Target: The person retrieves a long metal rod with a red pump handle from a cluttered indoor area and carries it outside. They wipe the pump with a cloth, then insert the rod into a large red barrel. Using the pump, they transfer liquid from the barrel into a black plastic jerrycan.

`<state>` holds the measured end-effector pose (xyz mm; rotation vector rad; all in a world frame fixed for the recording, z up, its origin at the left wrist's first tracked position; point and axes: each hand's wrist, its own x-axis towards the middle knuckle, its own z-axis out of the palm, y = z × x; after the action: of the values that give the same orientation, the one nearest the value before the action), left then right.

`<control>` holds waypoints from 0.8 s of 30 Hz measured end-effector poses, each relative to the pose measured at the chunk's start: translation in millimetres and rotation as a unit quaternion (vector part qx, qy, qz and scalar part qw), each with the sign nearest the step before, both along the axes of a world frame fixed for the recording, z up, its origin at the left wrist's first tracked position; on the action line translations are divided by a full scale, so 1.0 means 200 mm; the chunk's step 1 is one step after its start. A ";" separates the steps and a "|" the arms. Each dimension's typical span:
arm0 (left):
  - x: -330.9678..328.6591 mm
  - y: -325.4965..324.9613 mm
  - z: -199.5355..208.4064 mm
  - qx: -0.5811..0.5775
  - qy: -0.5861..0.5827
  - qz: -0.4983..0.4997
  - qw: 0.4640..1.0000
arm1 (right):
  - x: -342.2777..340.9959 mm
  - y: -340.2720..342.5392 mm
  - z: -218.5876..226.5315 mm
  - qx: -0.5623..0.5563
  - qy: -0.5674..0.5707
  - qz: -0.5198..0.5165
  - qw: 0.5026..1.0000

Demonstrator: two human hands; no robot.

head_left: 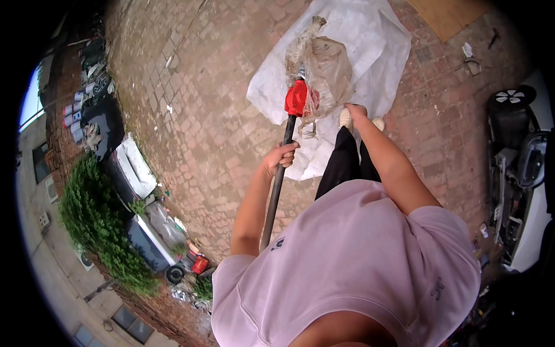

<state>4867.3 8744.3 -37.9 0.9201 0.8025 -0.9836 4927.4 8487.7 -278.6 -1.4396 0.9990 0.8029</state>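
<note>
Brick paving [202, 104] fills most of the ground. On it, a crumpled white sheet [381, 40] spreads out in front of the person. Dark pole [276, 194] slants from beside the person's left side up to the sheet. Brownish translucent plastic bag [332, 66] lies bunched over the sheet, draped partly across the red housing [296, 99] at the pole's far end. Left hand [281, 157] is wrapped round the pole, below the housing. Right hand [355, 111] is by the bag's lower right edge; whether its fingers pinch the plastic, cannot tell.
</note>
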 end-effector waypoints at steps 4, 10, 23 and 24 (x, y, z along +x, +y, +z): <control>-0.01 0.02 0.05 0.031 0.002 -0.017 0.999 | 0.00 0.07 0.24 0.253 0.068 -0.199 0.944; -0.03 -0.01 0.09 -0.026 0.010 0.003 1.000 | -0.05 0.21 0.26 0.360 0.022 -0.180 0.915; -0.11 0.20 0.34 -0.029 0.008 -0.067 0.997 | 0.66 -0.38 0.01 0.098 -0.026 -0.370 0.923; -0.11 0.22 0.36 -0.010 0.011 -0.083 0.996 | 0.74 -0.41 0.03 0.097 -0.027 -0.370 0.924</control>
<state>4845.4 8788.8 33.5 0.9714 0.7419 -1.1454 5074.5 8406.3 -272.0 -0.8012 1.2600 0.2861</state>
